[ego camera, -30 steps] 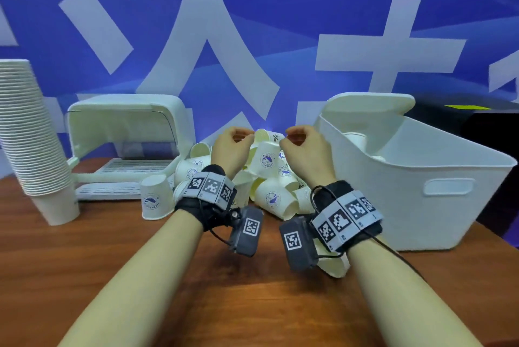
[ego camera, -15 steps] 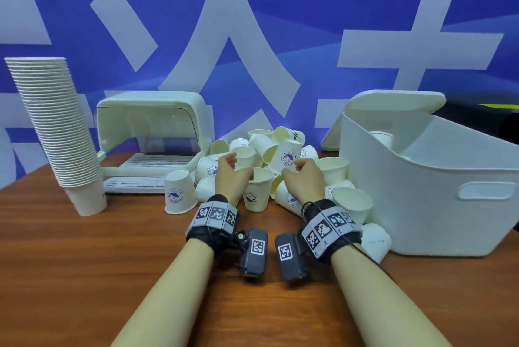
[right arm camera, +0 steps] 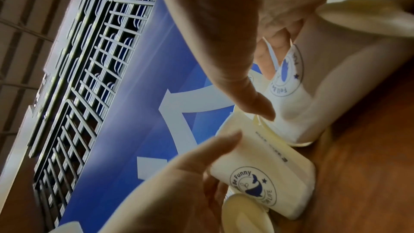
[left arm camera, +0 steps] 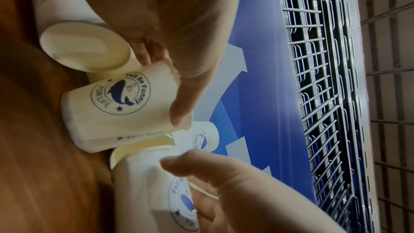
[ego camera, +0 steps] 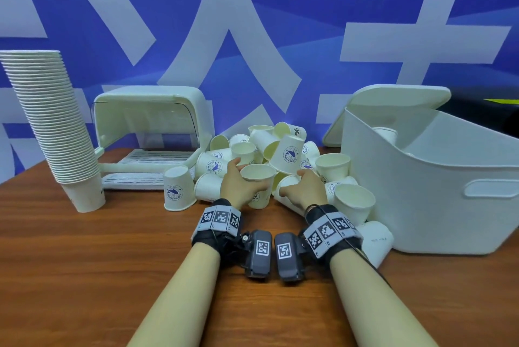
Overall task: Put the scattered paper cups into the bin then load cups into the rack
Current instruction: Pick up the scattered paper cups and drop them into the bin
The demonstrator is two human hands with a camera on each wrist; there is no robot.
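My left hand (ego camera: 238, 186) curls its fingers round an upright cup (ego camera: 258, 186); my right hand (ego camera: 304, 190) wraps a tipped cup (ego camera: 286, 182) beside it. Both sit at the pile's (ego camera: 280, 150) near edge on the desk (ego camera: 84, 262), easiest to lift toward the bin (ego camera: 421, 192) on my right.

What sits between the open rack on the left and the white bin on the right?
In the head view, the pile of loose paper cups fills that stretch between the rack and the bin, with both hands at its near edge.
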